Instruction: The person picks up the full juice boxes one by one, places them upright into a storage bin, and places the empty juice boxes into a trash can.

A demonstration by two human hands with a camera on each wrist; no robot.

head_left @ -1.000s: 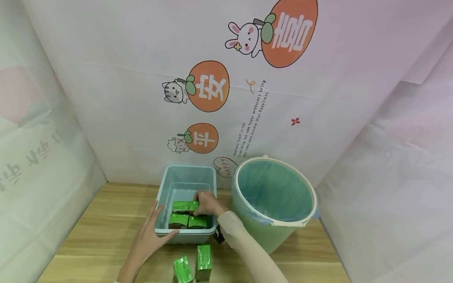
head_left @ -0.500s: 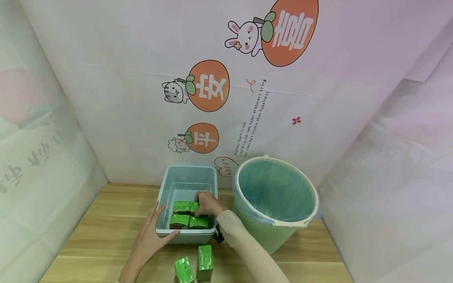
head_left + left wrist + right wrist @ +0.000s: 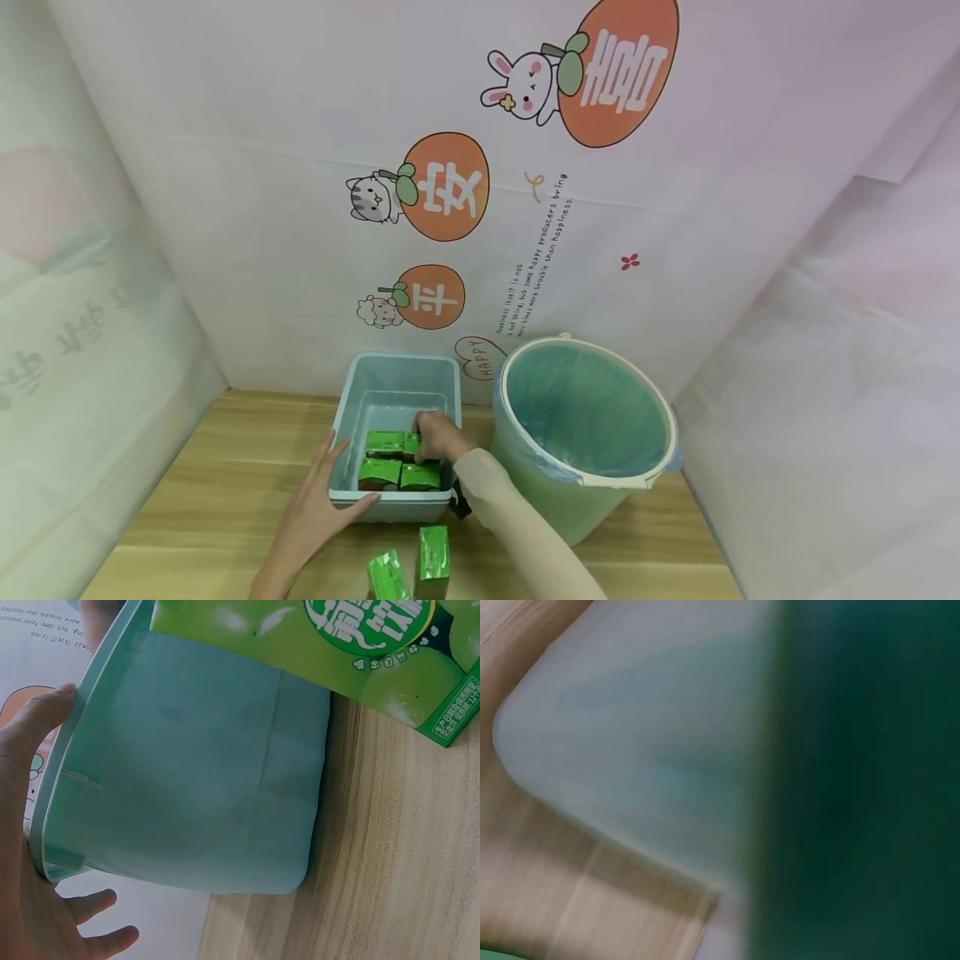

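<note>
A pale-blue plastic bin (image 3: 405, 508) is touched at its near-left rim by the left hand (image 3: 309, 504). Four green drink cartons (image 3: 379, 473) are set inside in two rows, the rear-right one gripped by the right hand (image 3: 441, 436). Two more green cartons (image 3: 433, 558) are stood in front, one turned at an angle.

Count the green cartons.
6: four cartons in the tub, two front, two behind; two more cartons on the table in front of it. The right hand may hide more.
</note>
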